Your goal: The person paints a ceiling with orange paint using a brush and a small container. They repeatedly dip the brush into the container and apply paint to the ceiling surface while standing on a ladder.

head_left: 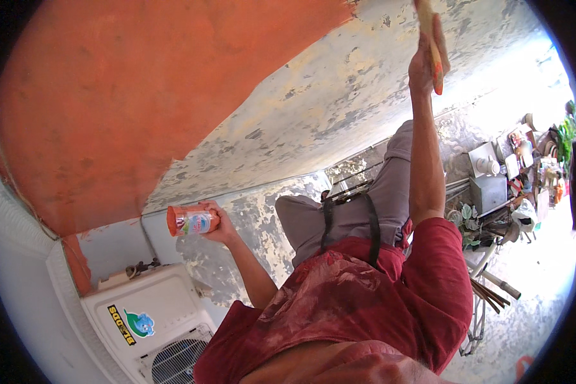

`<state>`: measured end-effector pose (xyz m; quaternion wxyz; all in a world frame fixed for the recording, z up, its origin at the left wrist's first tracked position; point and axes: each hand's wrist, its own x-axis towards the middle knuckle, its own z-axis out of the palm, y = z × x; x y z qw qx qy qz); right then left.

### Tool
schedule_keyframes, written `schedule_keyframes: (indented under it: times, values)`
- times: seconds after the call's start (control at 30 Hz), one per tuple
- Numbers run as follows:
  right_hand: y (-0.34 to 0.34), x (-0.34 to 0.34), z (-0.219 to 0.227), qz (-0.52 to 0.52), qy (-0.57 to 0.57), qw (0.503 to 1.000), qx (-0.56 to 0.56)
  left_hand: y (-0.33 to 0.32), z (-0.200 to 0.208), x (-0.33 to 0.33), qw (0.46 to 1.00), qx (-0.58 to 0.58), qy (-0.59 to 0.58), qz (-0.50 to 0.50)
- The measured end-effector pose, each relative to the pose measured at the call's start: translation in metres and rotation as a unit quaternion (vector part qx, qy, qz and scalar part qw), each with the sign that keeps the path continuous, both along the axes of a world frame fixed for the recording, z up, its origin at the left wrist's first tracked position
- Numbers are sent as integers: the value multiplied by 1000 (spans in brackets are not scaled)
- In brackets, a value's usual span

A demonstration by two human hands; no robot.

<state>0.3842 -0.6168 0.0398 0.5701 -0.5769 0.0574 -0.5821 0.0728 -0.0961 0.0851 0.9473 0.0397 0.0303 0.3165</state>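
My left hand (220, 225) is closed round a clear plastic tub (191, 221) with a printed label and orange paint in it. The tub lies sideways in the picture, its orange mouth towards the left. High at the upper right, my raised right hand (420, 72) grips a paintbrush by its wooden handle (436, 61). Orange paint marks the handle's lower end. The brush's head is out of the picture at the top. Beside it stretches a wall with fresh orange paint (128, 96) on the left and patchy, flaking grey and cream plaster (294, 102) on the right.
An air conditioner's outdoor unit (153, 320) stands at the lower left, near a pipe (148, 238). At the right are leafy plants (467, 224), a grey metal box (488, 193), poles (493, 291) and a crowded heap of household things. Black straps (372, 230) hang at my waist.
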Motion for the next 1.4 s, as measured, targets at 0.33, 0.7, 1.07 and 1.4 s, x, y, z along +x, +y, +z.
schedule_keyframes:
  times: [0.33,0.7,1.07,1.4]
  values:
    - [279,-104,42,305,9,943,-132,29,-10,-25,999,-4,-42,2]
    - [362,-132,37,430,-86,862,-253,105,-38,-85,999,39,23,30]
    - [352,-139,15,164,85,962,-200,169,-87,-86,999,-31,-12,33]
    - [609,-224,9,512,17,819,-259,199,-124,-128,998,-44,3,33]
